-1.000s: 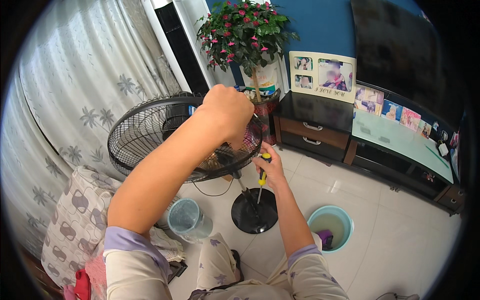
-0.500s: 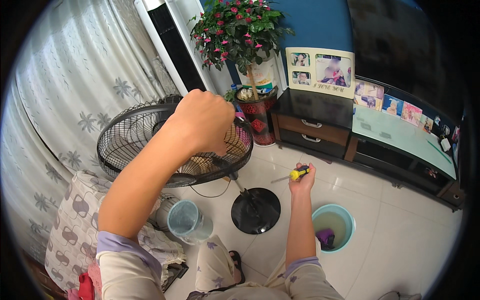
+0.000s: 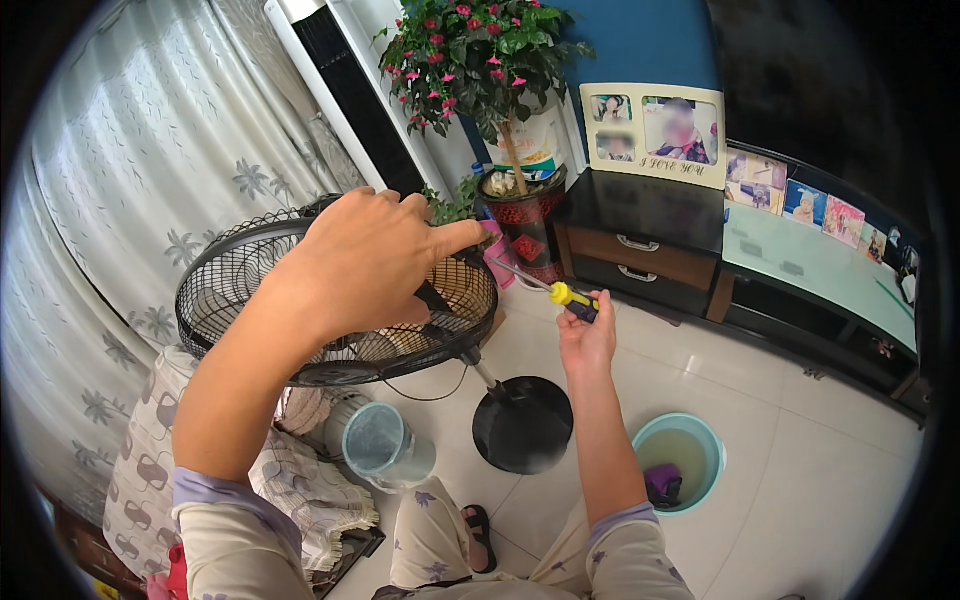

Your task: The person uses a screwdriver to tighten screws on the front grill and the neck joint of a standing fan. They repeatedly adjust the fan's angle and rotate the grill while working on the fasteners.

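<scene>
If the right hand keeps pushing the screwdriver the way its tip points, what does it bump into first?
Probably the fan cage. The right hand aims the screwdriver up-left toward the cage rim by the left hand, though depth is hard to judge.

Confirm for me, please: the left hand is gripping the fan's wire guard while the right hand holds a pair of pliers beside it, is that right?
Not quite. In the head view the right hand holds a yellow-handled screwdriver, not pliers. The rest stands: the left hand grips the fan's wire guard.
</scene>
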{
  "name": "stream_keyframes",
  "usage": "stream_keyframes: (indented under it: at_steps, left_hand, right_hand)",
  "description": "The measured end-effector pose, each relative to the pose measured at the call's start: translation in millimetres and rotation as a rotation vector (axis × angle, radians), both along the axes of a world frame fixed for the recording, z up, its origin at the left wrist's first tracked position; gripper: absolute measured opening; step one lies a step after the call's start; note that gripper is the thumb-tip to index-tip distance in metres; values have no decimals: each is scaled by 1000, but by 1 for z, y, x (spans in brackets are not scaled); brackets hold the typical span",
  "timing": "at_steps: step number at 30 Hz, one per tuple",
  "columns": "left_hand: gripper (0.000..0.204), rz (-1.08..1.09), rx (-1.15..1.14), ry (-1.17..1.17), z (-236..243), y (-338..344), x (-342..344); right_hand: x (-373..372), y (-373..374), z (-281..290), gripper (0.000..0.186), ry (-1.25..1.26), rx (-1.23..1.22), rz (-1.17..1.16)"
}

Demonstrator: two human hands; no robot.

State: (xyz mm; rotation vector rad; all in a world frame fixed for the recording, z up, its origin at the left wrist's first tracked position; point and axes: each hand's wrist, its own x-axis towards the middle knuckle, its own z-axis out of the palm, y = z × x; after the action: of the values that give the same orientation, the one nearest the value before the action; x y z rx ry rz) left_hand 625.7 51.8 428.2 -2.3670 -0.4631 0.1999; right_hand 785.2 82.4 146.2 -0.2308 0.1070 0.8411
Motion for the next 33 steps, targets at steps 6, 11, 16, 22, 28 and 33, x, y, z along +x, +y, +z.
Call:
stream_keyframes:
  at_steps: [6, 11, 16, 22, 28, 33]
  left_hand:
    - [60, -12, 7, 2, -1, 1, 2]
    - [56, -22, 16, 1, 0, 2, 2]
    - [55, -41, 6, -19, 0, 2, 1]
    - [56, -56, -3, -24, 0, 2, 2]
    - [56, -47, 14, -19, -1, 1, 1]
    - [55, -69, 4, -24, 2, 4, -1]
  right_hand:
    - [-11, -1, 12, 23, -48, 39, 7]
    - [-12, -3, 8, 23, -10, 40, 9]
    - [-12, -4, 11, 24, -23, 64, 6]
    - [-11, -5, 12, 23, -25, 81, 1]
    - [-14, -6, 14, 22, -37, 110, 23]
    - [3, -12, 7, 23, -195, 305, 149]
